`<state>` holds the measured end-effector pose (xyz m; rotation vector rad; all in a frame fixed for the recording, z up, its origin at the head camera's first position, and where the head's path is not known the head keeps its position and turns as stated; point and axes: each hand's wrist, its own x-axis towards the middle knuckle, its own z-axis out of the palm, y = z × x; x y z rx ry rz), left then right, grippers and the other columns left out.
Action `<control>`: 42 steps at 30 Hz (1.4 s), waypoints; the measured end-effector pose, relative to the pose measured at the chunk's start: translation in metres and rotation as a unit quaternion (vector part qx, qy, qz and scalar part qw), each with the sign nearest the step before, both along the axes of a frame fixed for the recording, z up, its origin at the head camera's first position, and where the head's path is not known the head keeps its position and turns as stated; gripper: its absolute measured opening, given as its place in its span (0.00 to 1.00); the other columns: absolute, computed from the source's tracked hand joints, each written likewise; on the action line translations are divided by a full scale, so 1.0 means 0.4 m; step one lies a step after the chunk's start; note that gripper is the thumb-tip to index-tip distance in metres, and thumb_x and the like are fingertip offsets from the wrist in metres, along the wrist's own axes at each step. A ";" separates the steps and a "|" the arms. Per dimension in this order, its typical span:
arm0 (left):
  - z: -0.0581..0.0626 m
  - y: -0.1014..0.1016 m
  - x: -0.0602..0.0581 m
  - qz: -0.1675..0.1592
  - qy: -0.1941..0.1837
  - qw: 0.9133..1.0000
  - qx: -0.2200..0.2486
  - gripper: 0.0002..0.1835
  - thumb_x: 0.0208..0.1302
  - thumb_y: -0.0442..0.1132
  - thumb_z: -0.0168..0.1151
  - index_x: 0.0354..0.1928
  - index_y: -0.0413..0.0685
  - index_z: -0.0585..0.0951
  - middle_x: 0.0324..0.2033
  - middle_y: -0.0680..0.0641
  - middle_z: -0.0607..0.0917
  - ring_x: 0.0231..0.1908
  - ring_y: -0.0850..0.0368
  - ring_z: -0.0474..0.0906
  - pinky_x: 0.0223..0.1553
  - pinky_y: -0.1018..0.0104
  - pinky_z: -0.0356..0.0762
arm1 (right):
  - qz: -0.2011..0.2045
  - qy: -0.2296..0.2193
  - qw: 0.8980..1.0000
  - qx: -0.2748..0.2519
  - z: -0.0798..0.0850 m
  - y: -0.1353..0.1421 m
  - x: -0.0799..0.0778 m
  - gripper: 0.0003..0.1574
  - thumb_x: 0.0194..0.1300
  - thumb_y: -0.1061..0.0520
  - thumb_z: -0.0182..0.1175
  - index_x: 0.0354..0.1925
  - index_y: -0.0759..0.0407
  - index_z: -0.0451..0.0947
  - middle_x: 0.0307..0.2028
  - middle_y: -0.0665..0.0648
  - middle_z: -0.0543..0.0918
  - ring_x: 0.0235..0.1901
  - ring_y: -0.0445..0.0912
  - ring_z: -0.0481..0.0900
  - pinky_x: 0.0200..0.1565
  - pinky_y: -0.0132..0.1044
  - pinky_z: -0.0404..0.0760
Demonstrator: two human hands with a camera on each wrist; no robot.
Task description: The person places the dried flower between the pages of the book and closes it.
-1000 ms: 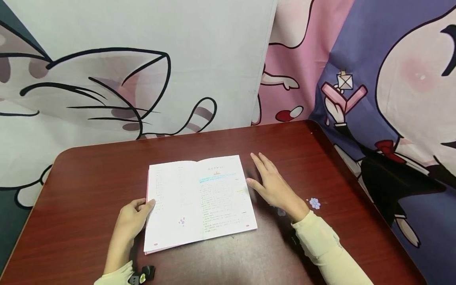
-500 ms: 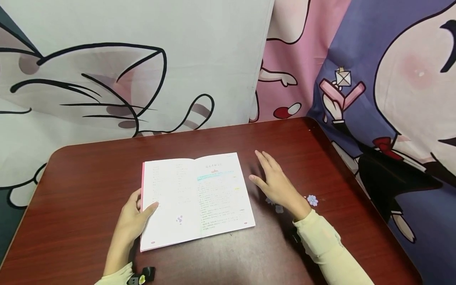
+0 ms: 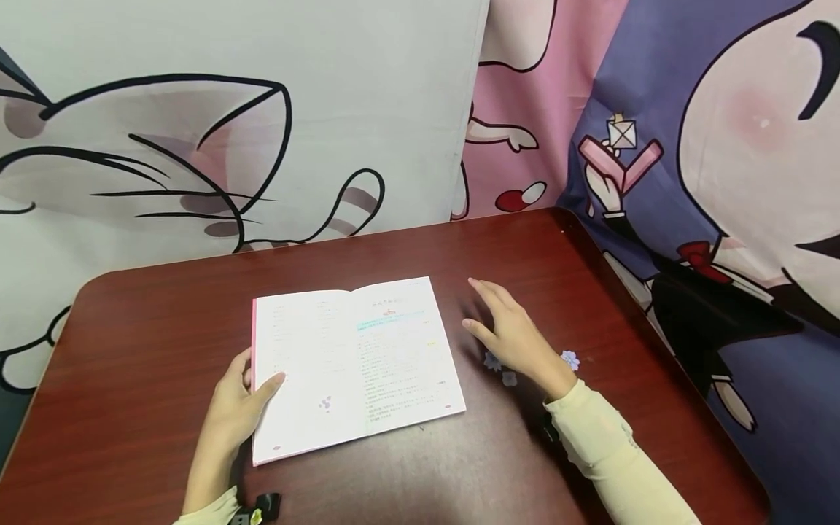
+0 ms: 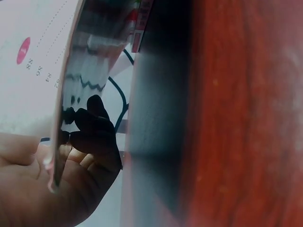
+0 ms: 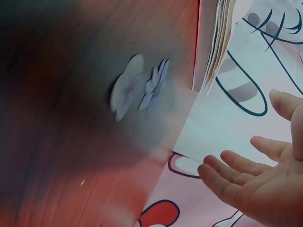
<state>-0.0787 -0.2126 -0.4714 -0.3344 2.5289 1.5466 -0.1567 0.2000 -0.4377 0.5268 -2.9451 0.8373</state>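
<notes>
Open book (image 3: pixel 351 368) sits between left and right edges of the table (image 3: pixel 407 481), left hand (image 3: pixel 238 405) pinches its left side, right hand (image 3: pixel 518 341) hovers off its right side, fingers loosely extended

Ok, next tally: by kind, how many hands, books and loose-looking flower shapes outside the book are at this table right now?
Hands (left hand, right hand): 2
Open book: 1
Pale flower shapes: 3
Total: 6
</notes>
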 end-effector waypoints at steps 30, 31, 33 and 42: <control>0.022 -0.074 0.040 0.036 0.017 0.999 -0.031 0.41 0.71 0.39 0.62 0.75 0.31 0.51 0.50 0.27 0.82 0.29 0.63 0.81 0.28 0.67 0.82 | -0.082 0.015 0.995 -0.049 -0.053 0.165 0.014 0.24 0.64 0.57 0.69 0.58 0.57 0.80 0.52 0.64 0.85 0.35 0.54 0.88 0.36 0.46 0.85; 0.021 -0.072 0.039 0.035 0.018 0.999 -0.029 0.41 0.71 0.39 0.62 0.75 0.31 0.51 0.50 0.27 0.82 0.29 0.64 0.81 0.28 0.68 0.82 | -0.088 0.016 0.995 -0.042 -0.055 0.175 0.020 0.24 0.63 0.57 0.70 0.58 0.57 0.81 0.52 0.64 0.85 0.34 0.52 0.88 0.35 0.44 0.84; 0.016 -0.062 0.033 0.029 0.021 0.999 -0.016 0.40 0.71 0.38 0.62 0.75 0.30 0.52 0.50 0.26 0.81 0.30 0.65 0.81 0.29 0.68 0.82 | -0.100 0.020 0.994 -0.027 -0.056 0.198 0.036 0.24 0.62 0.57 0.71 0.57 0.56 0.81 0.49 0.63 0.86 0.33 0.51 0.87 0.34 0.43 0.81; -0.006 -0.003 -0.014 0.009 0.024 1.000 -0.006 0.39 0.70 0.35 0.63 0.75 0.33 0.54 0.50 0.27 0.82 0.31 0.58 0.83 0.29 0.67 0.82 | -0.140 0.034 0.989 0.036 -0.050 0.305 0.117 0.21 0.54 0.58 0.75 0.47 0.59 0.86 0.37 0.62 0.86 0.33 0.55 0.84 0.38 0.52 0.75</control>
